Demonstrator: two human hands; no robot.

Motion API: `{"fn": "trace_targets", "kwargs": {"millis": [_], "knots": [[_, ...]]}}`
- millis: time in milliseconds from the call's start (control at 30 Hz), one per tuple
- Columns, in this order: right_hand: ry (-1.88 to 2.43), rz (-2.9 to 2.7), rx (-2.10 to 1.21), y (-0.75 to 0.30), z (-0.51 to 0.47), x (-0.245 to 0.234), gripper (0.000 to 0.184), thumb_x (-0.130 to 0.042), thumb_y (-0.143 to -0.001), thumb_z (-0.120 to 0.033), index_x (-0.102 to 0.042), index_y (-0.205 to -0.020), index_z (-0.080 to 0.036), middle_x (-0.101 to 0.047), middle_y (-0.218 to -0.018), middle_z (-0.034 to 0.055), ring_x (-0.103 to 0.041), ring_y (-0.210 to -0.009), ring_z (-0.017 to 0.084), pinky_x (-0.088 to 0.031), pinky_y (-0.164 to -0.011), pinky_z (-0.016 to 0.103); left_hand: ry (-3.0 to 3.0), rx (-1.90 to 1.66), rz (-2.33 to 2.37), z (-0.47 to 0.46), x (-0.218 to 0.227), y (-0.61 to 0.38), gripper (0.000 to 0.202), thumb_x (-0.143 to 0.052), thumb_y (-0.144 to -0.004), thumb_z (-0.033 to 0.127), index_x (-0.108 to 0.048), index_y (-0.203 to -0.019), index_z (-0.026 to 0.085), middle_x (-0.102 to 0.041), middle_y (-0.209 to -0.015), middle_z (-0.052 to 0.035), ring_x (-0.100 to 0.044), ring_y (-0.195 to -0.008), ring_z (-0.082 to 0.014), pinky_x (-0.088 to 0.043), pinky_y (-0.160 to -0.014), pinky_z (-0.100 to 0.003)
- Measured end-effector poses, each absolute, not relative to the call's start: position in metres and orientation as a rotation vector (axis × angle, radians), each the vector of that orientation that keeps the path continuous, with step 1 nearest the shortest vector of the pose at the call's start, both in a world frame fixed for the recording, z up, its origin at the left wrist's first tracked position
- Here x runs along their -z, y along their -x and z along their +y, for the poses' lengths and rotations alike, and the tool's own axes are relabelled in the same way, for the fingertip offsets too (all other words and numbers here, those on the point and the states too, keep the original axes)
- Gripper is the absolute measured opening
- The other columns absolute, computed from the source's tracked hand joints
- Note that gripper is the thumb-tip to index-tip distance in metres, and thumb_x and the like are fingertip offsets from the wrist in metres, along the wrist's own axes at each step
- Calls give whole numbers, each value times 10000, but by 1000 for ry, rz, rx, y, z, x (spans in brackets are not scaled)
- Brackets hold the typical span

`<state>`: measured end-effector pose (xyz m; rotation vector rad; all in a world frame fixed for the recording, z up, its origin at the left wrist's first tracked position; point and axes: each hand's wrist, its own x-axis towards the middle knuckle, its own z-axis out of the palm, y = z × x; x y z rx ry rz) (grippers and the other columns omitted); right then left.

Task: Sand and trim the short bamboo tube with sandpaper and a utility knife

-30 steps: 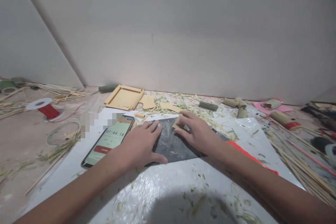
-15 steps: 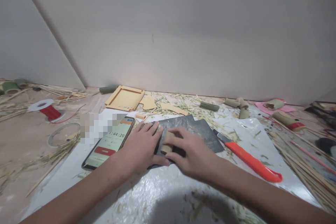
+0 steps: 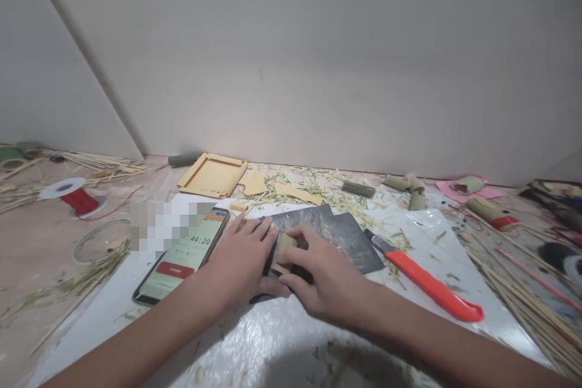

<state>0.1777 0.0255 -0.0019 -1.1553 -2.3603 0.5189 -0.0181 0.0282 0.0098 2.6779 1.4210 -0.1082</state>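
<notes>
My right hand (image 3: pixel 321 267) grips a short piece of bamboo (image 3: pixel 285 251) between thumb and fingers, against dark grey sandpaper (image 3: pixel 348 239). Flat on the left part of that sandpaper lies my left hand (image 3: pixel 243 254), fingers stretched out and thumb pointing towards the bamboo. Under the two hands the sandpaper's near edge is partly hidden. A phone (image 3: pixel 182 260) with a timer on its screen lies left of my left hand. On the right, a red-handled utility knife (image 3: pixel 430 282) rests beside the sandpaper.
White plastic sheeting (image 3: pixel 254 339) covers the work surface, with shavings scattered about. A yellow tray (image 3: pixel 213 174) and bamboo offcuts (image 3: pixel 358 188) lie near the wall. A spool of red thread (image 3: pixel 78 199) stands left; thin bamboo sticks (image 3: pixel 527 309) lie right.
My right hand has shifted slightly left with the bamboo piece, which is tilted differently against the sandpaper. My left hand stays flat. The whole view has shifted a little.
</notes>
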Motion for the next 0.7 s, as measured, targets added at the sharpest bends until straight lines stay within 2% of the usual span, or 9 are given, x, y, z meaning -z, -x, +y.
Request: {"fn": "trace_targets", "kwargs": {"millis": [133,333,500,600,700], "knots": [[1256,-2267,-417,-178,27,3,34,-584,-852,-181,-605,-852,-207,-492,-1090,80,-553,-901,185,-478,-803,365,-2674,86,1435,28,-11,18,1013,-627,-654,746,-436,-1399,87,-394,-1470,-207,-374,-1345,-378,-199,-1117,-567],[1191,-2363,-558,-181,22,-2,23,-590,-862,-201,-605,-862,-218,-508,-1120,74,-572,-883,172,-496,-780,340,-2660,85,1415,27,-12,17,1006,-635,-652,740,-441,-1399,94,-404,-1462,-207,-382,-1337,-394,-206,-1111,-581],[1223,-2347,-518,-188,26,1,23,-590,-869,-233,-611,-869,-223,-451,-1360,91,-516,-1179,242,-445,-960,411,-2640,125,1434,26,-14,17,1004,-620,-666,743,-430,-1408,94,-366,-1485,-203,-352,-1359,-387,-189,-1124,-572],[1218,-2360,-493,-187,24,7,175,-558,-870,-200,-635,-1019,-248,-439,-1399,103,-451,-1275,258,-417,-1007,440,-2646,119,1427,26,-11,17,1010,-609,-668,752,-422,-1412,94,-364,-1487,-201,-346,-1364,-378,-185,-1125,-575],[1183,-2343,-483,-184,24,9,264,-553,-851,-172,-628,-1088,-258,-443,-1390,104,-444,-1286,256,-416,-1018,442,-2636,105,1434,26,-8,17,1017,-609,-673,747,-401,-1424,93,-353,-1493,-204,-339,-1366,-381,-179,-1123,-582]]}}
